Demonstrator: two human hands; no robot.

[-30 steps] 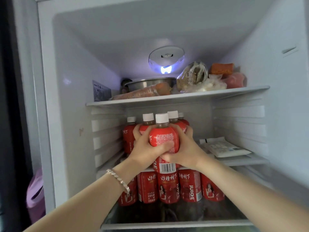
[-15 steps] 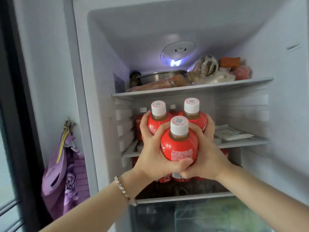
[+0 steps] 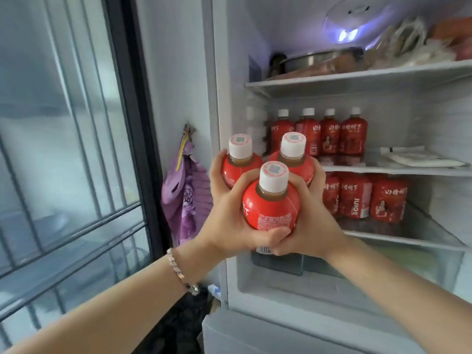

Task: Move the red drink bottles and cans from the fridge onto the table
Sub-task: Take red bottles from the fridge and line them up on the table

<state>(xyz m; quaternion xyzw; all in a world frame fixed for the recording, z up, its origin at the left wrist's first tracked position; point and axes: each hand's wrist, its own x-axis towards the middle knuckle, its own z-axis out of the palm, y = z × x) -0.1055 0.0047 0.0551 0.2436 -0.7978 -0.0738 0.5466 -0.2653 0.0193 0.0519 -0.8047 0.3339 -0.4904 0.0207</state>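
Three red drink bottles with white caps are bunched together in front of the open fridge: the nearest bottle (image 3: pixel 272 209), a left one (image 3: pixel 237 167) and a right one (image 3: pixel 296 162). My left hand (image 3: pixel 229 221) and my right hand (image 3: pixel 311 226) grip this cluster from both sides, thumbs meeting under the nearest bottle. Behind them, several red bottles (image 3: pixel 319 132) stand on the middle shelf (image 3: pixel 398 169). Red cans (image 3: pixel 370 198) stand in a row on the shelf below.
The top shelf (image 3: pixel 357 77) holds a metal bowl (image 3: pixel 316 60) and bagged food. A flat white packet (image 3: pixel 421 158) lies right of the bottles. A purple bag (image 3: pixel 186 192) hangs on the wall left of the fridge. A barred window (image 3: pixel 63 149) fills the far left.
Both hands have pulled the three bottles out of the fridge toward me and to the left. The view has swung left, showing the window, and the shelf's remaining bottles are now uncovered.
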